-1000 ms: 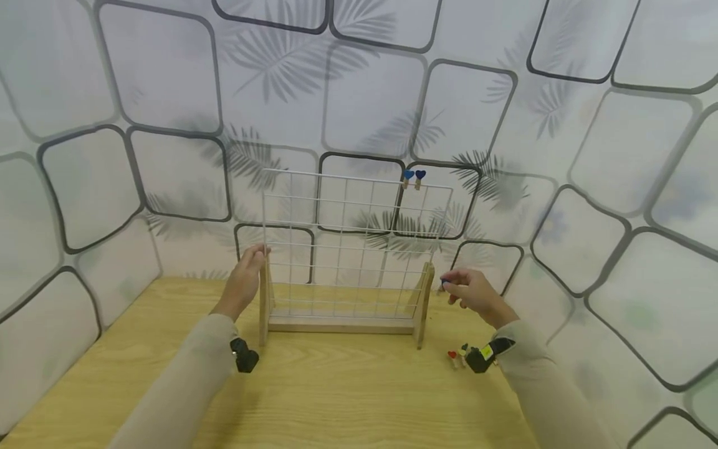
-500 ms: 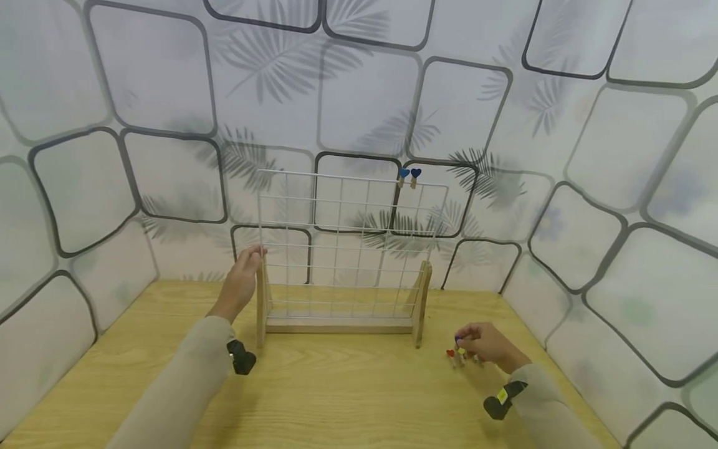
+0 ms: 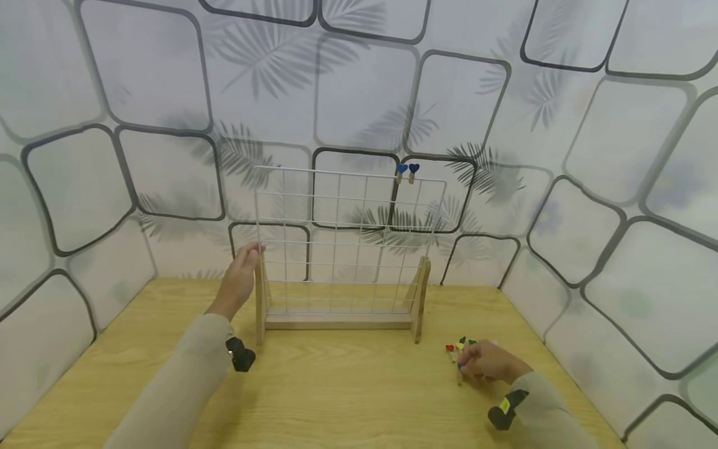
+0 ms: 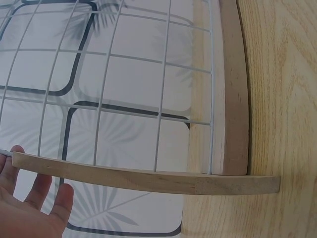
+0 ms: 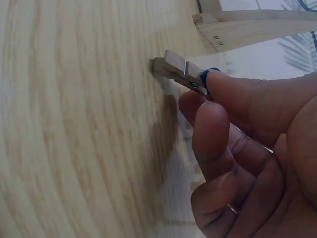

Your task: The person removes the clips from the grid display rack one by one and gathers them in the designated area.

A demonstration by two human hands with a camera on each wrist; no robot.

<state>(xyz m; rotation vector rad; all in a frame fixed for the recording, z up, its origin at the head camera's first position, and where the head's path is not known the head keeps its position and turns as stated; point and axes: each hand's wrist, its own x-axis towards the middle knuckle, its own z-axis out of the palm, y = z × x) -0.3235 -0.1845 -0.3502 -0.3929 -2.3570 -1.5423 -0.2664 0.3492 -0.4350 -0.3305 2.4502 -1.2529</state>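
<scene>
A white wire grid rack (image 3: pixel 336 245) stands upright between two wooden legs. My left hand (image 3: pixel 238 277) holds the rack's left side, around the top of the wooden leg (image 4: pixel 148 182); fingertips show at the leg's end in the left wrist view. My right hand (image 3: pixel 489 362) pinches a small wooden clothespin (image 5: pixel 181 72) by its blue end, thumb against forefinger. The clothespin's tip is right at the tabletop. Two clothespins with blue hearts (image 3: pixel 414 169) sit clipped on the rack's top wire, toward the right.
Several clothespins with red, yellow and green hearts lie on the wooden table (image 3: pixel 336 386) just beyond my right hand, the red-heart clothespin (image 3: pixel 450 349) leftmost. Patterned wall covering (image 3: pixel 364 100) rises behind the rack and at both sides.
My right hand has come down from beside the rack's right leg to the tabletop, then slightly nearer me, carrying the blue-ended clothespin. My left hand stays on the rack.
</scene>
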